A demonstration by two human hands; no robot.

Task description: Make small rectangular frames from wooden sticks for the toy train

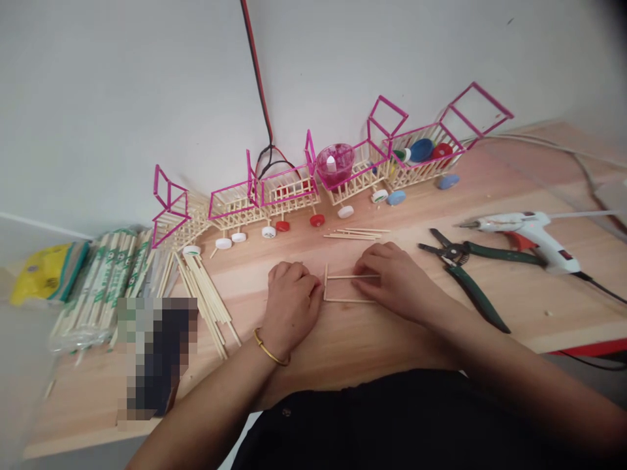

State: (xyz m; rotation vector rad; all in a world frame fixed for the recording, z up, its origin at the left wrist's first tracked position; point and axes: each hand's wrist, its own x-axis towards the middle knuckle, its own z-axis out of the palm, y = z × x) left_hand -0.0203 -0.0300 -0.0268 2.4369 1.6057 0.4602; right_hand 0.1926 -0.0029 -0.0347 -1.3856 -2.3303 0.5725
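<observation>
A small frame of thin wooden sticks [349, 288] lies flat on the wooden table [372, 339], two long sticks joined by a short upright one at the left end. My left hand [291, 301] is curled closed at that left end, fingertips against the short stick. My right hand [394, 279] covers the right ends of the two long sticks, fingers bent and pressed on them. A gold bangle [268, 349] sits on my left wrist.
Loose sticks [356, 233] lie just beyond the frame. A row of stick carts with pink frames [289, 189] and bottle-cap wheels lines the wall. Green pliers [460, 264] and a white glue gun [531, 235] lie right. Chopstick bundles [105, 281] and loose sticks [206, 300] lie left.
</observation>
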